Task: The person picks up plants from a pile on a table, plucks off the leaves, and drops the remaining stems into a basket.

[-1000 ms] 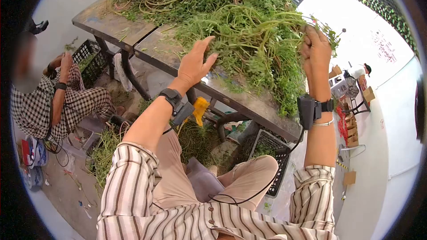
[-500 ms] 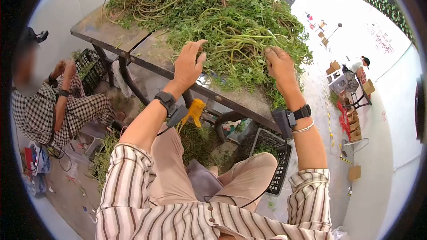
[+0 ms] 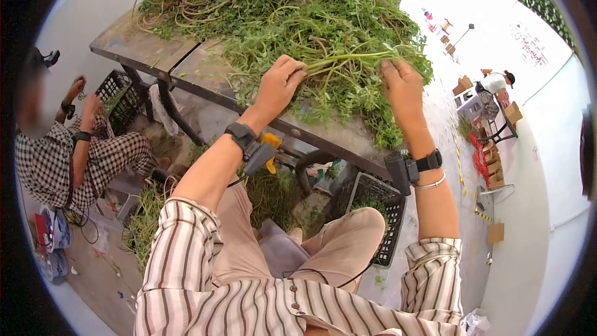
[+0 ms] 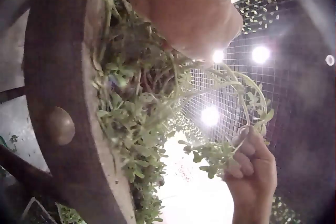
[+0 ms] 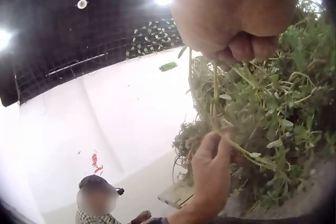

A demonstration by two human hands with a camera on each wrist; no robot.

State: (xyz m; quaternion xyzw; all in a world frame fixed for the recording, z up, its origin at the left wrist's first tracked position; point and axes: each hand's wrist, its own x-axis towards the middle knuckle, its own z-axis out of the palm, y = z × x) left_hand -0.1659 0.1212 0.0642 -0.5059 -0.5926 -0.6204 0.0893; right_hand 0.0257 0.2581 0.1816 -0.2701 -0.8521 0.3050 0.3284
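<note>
Left grip, right grip pinch stems; fingertips hidden among greens

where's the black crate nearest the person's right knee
In the head view the black crate sits on the floor under the table's near edge, low and right of centre, just behind the right knee and below the right hand's wrist.

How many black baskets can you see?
2. One black basket stands to the left, beside the table, by the seated person. The other black basket sits on the floor under the table's near edge, beside the knee. More could hide behind the greens.
</note>
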